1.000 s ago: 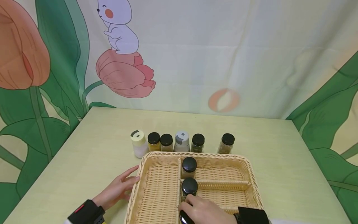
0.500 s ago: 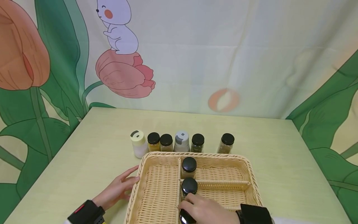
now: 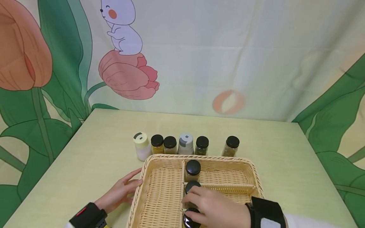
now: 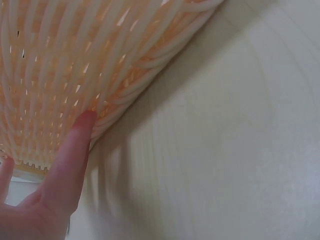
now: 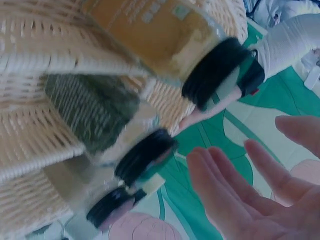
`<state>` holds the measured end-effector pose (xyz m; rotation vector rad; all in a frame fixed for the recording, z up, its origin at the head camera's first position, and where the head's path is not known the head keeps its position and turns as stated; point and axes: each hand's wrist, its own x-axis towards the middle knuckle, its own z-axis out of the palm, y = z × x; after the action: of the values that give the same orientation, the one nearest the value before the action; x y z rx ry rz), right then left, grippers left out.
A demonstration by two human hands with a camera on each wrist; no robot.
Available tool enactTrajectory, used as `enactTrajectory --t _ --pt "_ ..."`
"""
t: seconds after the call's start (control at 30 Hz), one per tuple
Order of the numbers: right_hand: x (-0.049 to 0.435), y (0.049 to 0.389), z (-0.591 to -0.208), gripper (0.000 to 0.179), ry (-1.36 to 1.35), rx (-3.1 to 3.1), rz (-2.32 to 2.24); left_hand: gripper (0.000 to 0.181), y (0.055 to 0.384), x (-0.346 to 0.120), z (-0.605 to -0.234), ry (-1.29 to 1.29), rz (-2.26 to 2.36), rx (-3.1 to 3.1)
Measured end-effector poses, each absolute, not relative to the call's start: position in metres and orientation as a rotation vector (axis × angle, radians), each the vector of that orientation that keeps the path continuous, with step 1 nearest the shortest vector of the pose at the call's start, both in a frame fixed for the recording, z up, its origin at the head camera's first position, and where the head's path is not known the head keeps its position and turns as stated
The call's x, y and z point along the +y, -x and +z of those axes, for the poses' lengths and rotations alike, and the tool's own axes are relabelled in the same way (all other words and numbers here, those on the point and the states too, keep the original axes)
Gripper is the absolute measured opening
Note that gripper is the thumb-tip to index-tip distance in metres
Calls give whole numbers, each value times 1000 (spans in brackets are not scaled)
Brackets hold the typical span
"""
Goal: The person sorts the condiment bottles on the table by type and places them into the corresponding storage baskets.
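Note:
My left hand (image 3: pixel 122 191) touches the outer left side of a divided wicker basket (image 3: pixel 162 190). In the left wrist view its straight thumb (image 4: pixel 70 160) lies along the woven wall. Over the basket's right half, my right hand (image 3: pixel 212 205) hovers with fingers spread and holds nothing. Three black-lidded spice jars stand along the divider: a far jar (image 3: pixel 193 167), a middle jar (image 3: pixel 192 186) partly behind my fingers, and a near jar (image 3: pixel 190 221). The right wrist view shows orange-brown powder in the near jar (image 5: pixel 160 40) and dark green herbs in the middle jar (image 5: pixel 95 115).
Behind the basket several containers stand in a row: a yellow-capped bottle (image 3: pixel 142 147), a grey-capped bottle (image 3: pixel 186 144), and black-lidded jars, one (image 3: pixel 231 146) apart at the right. A printed curtain (image 3: pixel 194 63) hangs behind the pale table (image 3: pixel 108 136).
My right hand has let go of the near jar and lifted up and away, its fingers now spread over the middle and near jars. The left hand has stayed at the basket.

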<state>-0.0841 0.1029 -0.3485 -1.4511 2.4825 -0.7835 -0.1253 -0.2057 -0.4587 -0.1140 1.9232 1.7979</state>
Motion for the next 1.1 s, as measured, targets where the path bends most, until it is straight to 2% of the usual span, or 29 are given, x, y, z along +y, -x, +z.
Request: enactTrajectory --t 0.13,0.33,0.63,1.1 --pt "105 91 -342 17 1476 2583 -818 64 126 -206 -458 118 1795 1926" --pt "110 105 -334 18 1368 2695 -800 63 127 -208 -458 102 1790 1913" --pt "118 131 -336 19 1299 2799 -784 63 126 -208 -459 110 1791 1909" --pt "140 173 -340 25 1019 2959 -725 64 125 -207 -456 114 1795 1905"
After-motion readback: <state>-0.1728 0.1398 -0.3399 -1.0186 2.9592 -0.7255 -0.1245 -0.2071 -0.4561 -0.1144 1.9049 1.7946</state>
